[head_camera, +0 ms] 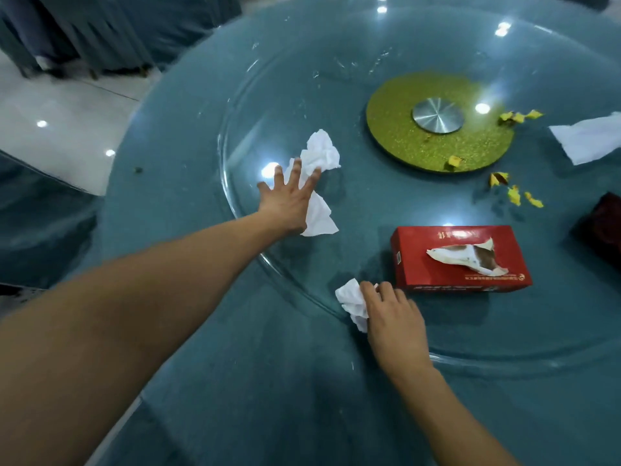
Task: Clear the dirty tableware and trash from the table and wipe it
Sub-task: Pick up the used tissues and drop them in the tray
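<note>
Teal round table (235, 381), glass turntable (336, 79), white tiled floor (50, 105)

Dark red object (601, 227): cut by right edge; we cannot identify it.
Flat tissue (588, 139): cut by right edge.
Box print (484, 280): unreadable.
Chairs (111, 31): blurred.

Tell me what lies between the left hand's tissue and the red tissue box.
Head view: only bare glass turntable lies between the crumpled tissue under the left hand and the red tissue box.
</note>
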Demonstrator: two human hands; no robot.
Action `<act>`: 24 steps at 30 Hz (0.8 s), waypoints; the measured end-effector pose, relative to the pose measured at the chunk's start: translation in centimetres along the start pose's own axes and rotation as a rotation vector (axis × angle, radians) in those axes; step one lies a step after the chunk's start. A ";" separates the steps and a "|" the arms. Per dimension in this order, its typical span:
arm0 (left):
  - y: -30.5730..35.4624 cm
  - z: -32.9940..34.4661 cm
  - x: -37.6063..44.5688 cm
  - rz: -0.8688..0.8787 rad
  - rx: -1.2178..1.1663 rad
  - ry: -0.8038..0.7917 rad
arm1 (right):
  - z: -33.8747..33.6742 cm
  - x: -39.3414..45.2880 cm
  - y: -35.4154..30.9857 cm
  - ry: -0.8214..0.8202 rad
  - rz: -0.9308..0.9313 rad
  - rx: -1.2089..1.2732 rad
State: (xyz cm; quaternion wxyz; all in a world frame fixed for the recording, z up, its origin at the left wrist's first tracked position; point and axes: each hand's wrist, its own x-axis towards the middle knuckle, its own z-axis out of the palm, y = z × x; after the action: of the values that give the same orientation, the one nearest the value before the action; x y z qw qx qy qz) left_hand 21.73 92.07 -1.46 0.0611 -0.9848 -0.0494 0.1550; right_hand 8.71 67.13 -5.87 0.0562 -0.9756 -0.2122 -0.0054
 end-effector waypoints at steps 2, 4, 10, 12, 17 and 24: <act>-0.4 -0.8 1.9 0.022 0.008 -0.035 | 0.4 1.2 -0.3 0.008 -0.013 -0.029; -0.3 -1.8 3.9 0.056 0.029 -0.072 | 0.8 2.4 -0.5 0.018 -0.019 -0.042; 0.0 -1.8 8.8 0.190 0.071 -0.177 | 1.7 3.8 -0.8 0.038 0.005 -0.014; -0.2 -1.0 9.9 0.232 0.025 -0.216 | 1.9 3.4 -0.8 0.056 0.021 -0.003; -0.5 -0.1 10.1 0.232 -0.050 -0.070 | 2.8 2.7 -0.8 0.051 0.064 0.010; -0.3 4.1 4.0 0.233 -0.287 0.241 | 2.1 1.8 -1.7 -0.017 0.113 0.107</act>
State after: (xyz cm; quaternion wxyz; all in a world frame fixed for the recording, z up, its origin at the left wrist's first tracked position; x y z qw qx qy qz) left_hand 24.17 93.29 -6.51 -0.0928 -0.9938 0.0507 0.0335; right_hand 9.63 69.63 -7.72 0.1068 -0.9816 -0.1570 0.0176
